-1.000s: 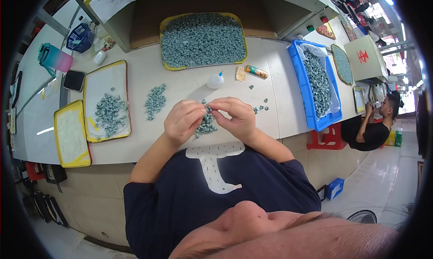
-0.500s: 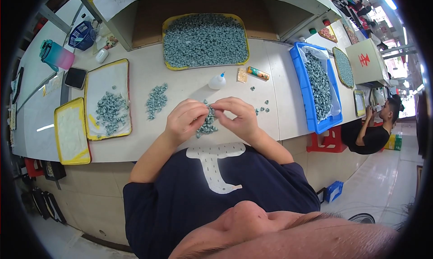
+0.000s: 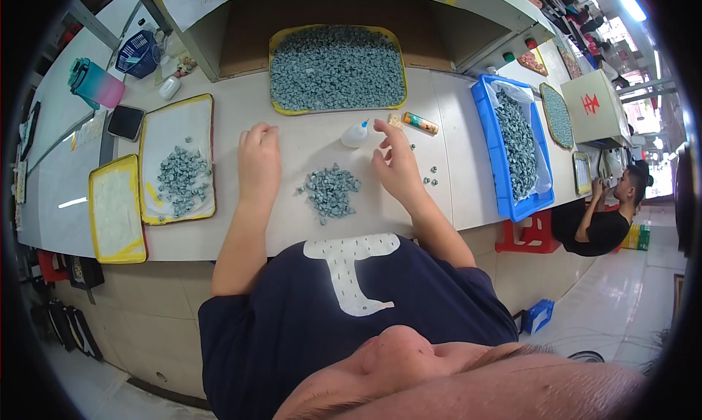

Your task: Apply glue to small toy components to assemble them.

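Observation:
My left hand (image 3: 259, 160) lies low over the table, left of the middle, its fingers curled down and close together. It covers the spot of the smaller heap of grey-green pieces, and whatever its fingertips hold is hidden. My right hand (image 3: 397, 160) is open, thumb and fingers apart and nothing visible between them. Just left of its fingertips stands a small white squeeze bottle (image 3: 354, 135) with a blue tip. Between my forearms a loose pile of small grey-green pieces (image 3: 333, 192) is spread on the table.
A yellow-rimmed tray (image 3: 403, 106) full of such pieces stands at the back. On the left are a lined tray (image 3: 158, 116) with more pieces and another yellow-edged tray (image 3: 93, 215). A blue crate (image 3: 504, 193) stands right. Beyond it sits another person (image 3: 596, 219).
My hands, together over the central pile before, have parted. The left moved left over the smaller heap; the right opened and moved up and right beside the bottle.

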Demonstrator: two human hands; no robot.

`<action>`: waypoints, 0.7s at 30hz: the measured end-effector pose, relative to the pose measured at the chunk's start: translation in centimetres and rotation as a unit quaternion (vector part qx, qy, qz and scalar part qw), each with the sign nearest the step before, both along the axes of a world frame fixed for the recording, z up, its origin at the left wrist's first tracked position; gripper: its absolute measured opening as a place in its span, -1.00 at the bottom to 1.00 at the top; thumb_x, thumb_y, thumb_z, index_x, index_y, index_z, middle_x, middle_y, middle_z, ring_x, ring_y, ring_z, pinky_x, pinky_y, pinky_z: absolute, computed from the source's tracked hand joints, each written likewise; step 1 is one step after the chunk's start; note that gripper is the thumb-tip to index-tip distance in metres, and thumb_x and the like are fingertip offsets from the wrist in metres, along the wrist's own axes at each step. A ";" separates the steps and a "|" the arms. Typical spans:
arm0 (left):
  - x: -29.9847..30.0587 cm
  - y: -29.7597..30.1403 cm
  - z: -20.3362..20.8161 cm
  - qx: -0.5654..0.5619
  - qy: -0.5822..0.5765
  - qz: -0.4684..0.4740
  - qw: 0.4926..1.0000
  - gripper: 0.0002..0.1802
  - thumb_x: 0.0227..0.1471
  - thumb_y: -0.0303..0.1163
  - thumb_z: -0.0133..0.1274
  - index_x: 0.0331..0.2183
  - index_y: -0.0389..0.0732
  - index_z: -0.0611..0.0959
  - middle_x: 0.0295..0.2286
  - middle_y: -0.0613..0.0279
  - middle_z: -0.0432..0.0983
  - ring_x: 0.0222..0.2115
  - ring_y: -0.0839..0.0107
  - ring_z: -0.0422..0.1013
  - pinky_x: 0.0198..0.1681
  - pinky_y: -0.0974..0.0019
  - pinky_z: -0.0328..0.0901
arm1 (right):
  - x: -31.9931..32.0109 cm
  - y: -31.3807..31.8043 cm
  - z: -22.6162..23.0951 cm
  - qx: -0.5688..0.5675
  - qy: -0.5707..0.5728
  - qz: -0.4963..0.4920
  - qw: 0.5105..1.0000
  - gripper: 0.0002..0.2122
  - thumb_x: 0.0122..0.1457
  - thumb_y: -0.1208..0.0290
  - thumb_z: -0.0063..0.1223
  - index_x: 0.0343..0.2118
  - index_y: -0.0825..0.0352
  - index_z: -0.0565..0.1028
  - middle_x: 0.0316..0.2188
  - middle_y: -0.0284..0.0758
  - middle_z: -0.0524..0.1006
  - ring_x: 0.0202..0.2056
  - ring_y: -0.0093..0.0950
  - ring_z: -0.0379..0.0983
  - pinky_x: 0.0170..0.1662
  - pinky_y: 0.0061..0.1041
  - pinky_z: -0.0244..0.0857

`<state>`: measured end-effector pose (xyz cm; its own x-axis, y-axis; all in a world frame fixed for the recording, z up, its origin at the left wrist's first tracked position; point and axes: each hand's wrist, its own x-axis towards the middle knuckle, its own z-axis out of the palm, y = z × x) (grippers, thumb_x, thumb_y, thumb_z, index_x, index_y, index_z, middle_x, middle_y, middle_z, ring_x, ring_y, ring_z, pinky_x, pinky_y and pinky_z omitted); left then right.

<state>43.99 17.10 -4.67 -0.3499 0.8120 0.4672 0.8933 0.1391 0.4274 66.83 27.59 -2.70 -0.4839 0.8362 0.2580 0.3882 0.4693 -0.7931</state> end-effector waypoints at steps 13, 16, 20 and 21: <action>1.8 -0.3 -1.0 -0.079 -0.005 -0.027 0.997 -0.80 -0.14 -0.55 0.12 -0.34 -0.28 0.62 -0.34 0.11 0.47 -0.28 0.14 0.37 -0.21 0.15 0.30 | -0.4 -0.3 -0.8 -0.070 -0.071 0.024 0.995 -0.64 -0.01 0.44 0.21 -0.13 0.40 0.42 -0.25 -0.14 0.52 -0.24 -0.29 0.46 -0.13 -0.40 0.34; 2.9 -0.8 1.0 -0.084 0.035 0.044 0.995 -0.80 -0.14 -0.54 0.13 -0.34 -0.27 0.62 -0.35 0.12 0.46 -0.29 0.15 0.37 -0.22 0.15 0.30 | 0.2 -0.5 -0.3 -0.057 -0.034 0.026 0.997 -0.65 -0.01 0.43 0.23 -0.15 0.40 0.42 -0.29 -0.16 0.55 -0.26 -0.33 0.49 -0.15 -0.44 0.36; 2.6 -1.0 0.0 -0.108 0.042 0.076 0.990 -0.80 -0.13 -0.53 0.13 -0.34 -0.25 0.62 -0.36 0.13 0.46 -0.32 0.14 0.37 -0.23 0.15 0.30 | 0.6 -0.7 -0.4 -0.061 0.035 0.024 0.997 -0.75 0.02 0.50 0.19 -0.26 0.43 0.39 -0.34 -0.28 0.53 -0.29 -0.52 0.50 -0.18 -0.57 0.35; 2.4 -1.0 -0.1 -0.120 0.036 0.075 0.989 -0.80 -0.13 -0.53 0.13 -0.34 -0.24 0.62 -0.36 0.14 0.46 -0.33 0.14 0.37 -0.23 0.15 0.30 | 0.7 -0.7 -0.4 -0.075 0.042 0.024 0.996 -0.73 0.01 0.49 0.20 -0.24 0.42 0.39 -0.34 -0.26 0.54 -0.27 -0.48 0.52 -0.17 -0.55 0.36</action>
